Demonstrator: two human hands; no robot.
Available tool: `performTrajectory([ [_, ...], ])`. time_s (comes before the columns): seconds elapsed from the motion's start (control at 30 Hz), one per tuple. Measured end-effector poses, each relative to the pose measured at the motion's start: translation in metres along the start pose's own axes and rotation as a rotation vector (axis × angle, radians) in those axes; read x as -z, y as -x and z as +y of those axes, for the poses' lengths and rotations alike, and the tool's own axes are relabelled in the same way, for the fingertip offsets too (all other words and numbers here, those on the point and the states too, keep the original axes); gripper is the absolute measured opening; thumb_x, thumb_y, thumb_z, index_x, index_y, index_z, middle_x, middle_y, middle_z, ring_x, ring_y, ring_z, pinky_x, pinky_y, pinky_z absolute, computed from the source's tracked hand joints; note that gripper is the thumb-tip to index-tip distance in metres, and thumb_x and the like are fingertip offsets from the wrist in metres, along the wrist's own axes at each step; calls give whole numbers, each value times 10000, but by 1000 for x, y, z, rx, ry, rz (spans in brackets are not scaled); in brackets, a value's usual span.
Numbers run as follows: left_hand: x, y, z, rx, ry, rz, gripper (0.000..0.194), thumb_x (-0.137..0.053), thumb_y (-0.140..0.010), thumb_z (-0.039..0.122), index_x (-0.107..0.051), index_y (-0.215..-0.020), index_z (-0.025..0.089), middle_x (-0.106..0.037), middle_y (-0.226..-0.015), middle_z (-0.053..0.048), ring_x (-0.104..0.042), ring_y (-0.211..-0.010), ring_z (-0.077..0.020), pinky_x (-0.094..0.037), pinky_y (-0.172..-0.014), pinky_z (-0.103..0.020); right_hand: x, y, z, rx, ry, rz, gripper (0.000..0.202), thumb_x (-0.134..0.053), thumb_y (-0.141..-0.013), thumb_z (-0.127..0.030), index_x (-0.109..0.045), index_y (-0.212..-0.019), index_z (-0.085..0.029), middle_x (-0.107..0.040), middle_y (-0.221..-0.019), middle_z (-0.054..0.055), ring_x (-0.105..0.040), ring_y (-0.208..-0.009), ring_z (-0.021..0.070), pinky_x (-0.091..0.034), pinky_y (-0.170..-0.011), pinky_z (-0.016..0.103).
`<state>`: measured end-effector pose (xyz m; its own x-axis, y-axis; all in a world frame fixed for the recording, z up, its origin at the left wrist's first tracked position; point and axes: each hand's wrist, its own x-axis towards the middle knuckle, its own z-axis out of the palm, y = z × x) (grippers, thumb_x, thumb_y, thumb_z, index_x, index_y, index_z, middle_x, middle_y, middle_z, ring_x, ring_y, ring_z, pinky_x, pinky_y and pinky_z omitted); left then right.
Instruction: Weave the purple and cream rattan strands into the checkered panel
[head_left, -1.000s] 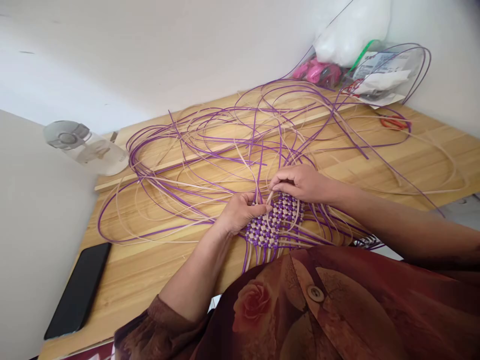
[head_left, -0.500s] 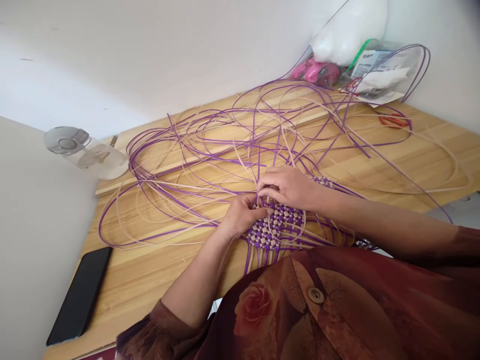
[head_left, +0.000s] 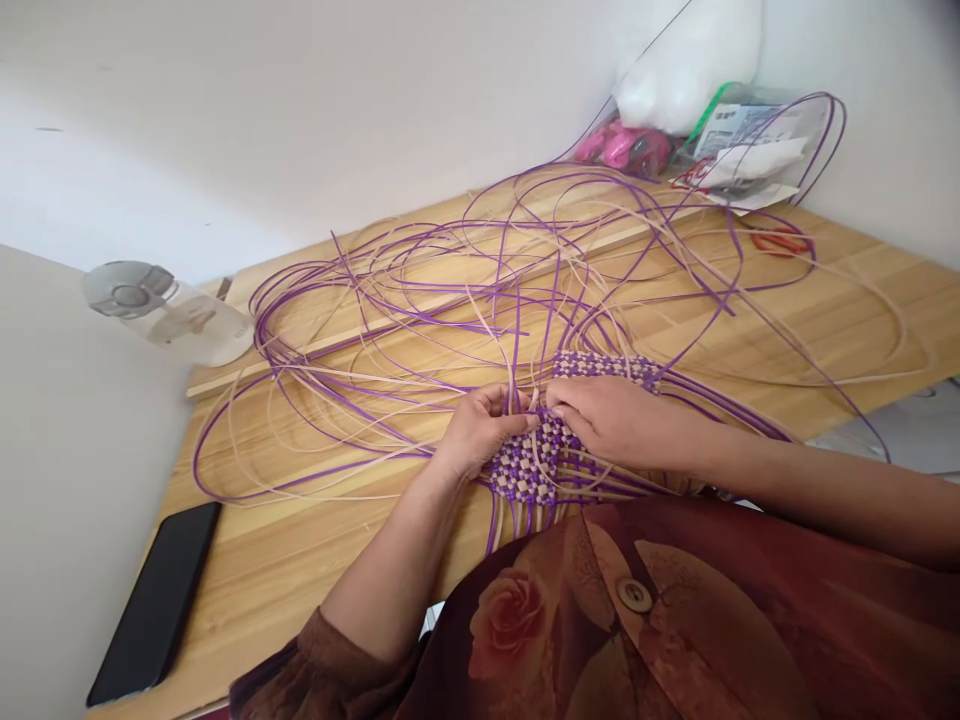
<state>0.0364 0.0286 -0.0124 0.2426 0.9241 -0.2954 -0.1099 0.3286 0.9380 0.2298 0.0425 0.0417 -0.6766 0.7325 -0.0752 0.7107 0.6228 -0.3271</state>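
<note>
"Where is the woven piece [head_left: 525, 470]?"

"On the table [head_left: 300, 540], before me. My left hand [head_left: 480, 430] pinches its upper edge; what my curled right hand [head_left: 619, 415] grasps, I cannot tell. Probably light, springy, slightly slick: best held by the dense weave."

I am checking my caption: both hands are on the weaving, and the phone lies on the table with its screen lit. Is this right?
No: in the head view, the phone has a dark screen. It lies on the table, and the left hand and right hand are on the weaving.
</note>
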Motion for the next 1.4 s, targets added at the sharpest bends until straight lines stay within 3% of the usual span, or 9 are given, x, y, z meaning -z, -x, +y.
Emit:
performTrajectory([
  [0.2, -1, 0, -2, 6, -135, -34, 287, -760, -658, 375, -682, -809, 143, -676, -765, -31, -601, -696, -149, -450, -662, -253, -28, 1, -1, -138, -215, 145, 151, -464, -910, -321, -551, -911, -198, -624, -800, 8, -541, -717, 148, -301, -643, 260],
  [0.43, -7, 1, -3, -135, -409, 25, 321, -677, -751, 444, -685, -843, 137, -652, -775, -20, -546, -699, -138, -417, -651, -233, -44, 1, 7, -195, -398, 223, 292, -485, -890, -362, -502, -661, -182, -479, -581, -41, -411, -561, 96, -246, -563, 246],
  [0.63, -10, -1, -7, -24, -248, 59, 299, -662, -763, 431, -676, -802, 135, -617, -701, -6, -501, -609, -115, -380, -583, -226, -48, 2, 18, -118, -615, 238, 278, -497, -849, -262, -442, -593, -166, -425, -564, -47, -389, -564, 82, -269, -570, 235],
  [0.9, -14, 4, 0, -81, -349, 109, 260, -723, -717, 387, -636, -741, 142, -573, -654, 13, -459, -592, -90, -367, -583, -212, -44, 2, 19, -106, -634, 231, 289, -503, -829, -259, -436, -565, -162, -400, -528, -50, -363, -534, 78, -250, -553, 244],
  [1.03, -13, 0, -5, -27, -252, 119, 251, -730, -704, 370, -644, -737, 137, -592, -651, 9, -478, -573, -89, -374, -575, -214, -44, 1, 22, -92, -691, 206, 284, -495, -831, -258, -451, -567, -163, -412, -542, -45, -390, -557, 85, -278, -564, 240],
  [1.13, -11, -2, -9, 11, -176, 117, 258, -737, -685, 379, -650, -737, 141, -597, -630, 10, -495, -557, -94, -377, -561, -215, -42, 5, 22, -97, -657, 194, 306, -485, -876, -316, -474, -607, -170, -424, -563, -39, -400, -565, 96, -295, -561, 245],
  [1.2, -10, -2, -9, 15, -154, 113, 275, -740, -675, 395, -664, -748, 141, -608, -629, 4, -515, -561, -104, -388, -562, -219, -36, 10, 20, -78, -572, 263, 254, -471, -907, -348, -551, -745, -170, -507, -640, -23, -447, -602, 110, -332, -588, 253],
  [1.3, -8, -1, -8, 3, -159, 117, 307, -742, -663, 427, -671, -736, 137, -610, -611, -1, -522, -550, -112, -387, -545, -224, -25, 20, 10, 110, -349, 431, 319, -584, -853, -448, -589, -1004, -168, -630, -964, 62, -549, -883, 188, -395, -806, 322],
  [1.4, -6, 0, -6, -25, -188, 121, 324, -735, -662, 449, -666, -713, 137, -605, -600, 1, -517, -550, -114, -379, -542, -227, -18, 27, -3, 331, -122, 364, 305, -670, -786, -489, -630, -881, -203, -634, -1074, 71, -497, -1092, 273, -311, -958, 430],
])
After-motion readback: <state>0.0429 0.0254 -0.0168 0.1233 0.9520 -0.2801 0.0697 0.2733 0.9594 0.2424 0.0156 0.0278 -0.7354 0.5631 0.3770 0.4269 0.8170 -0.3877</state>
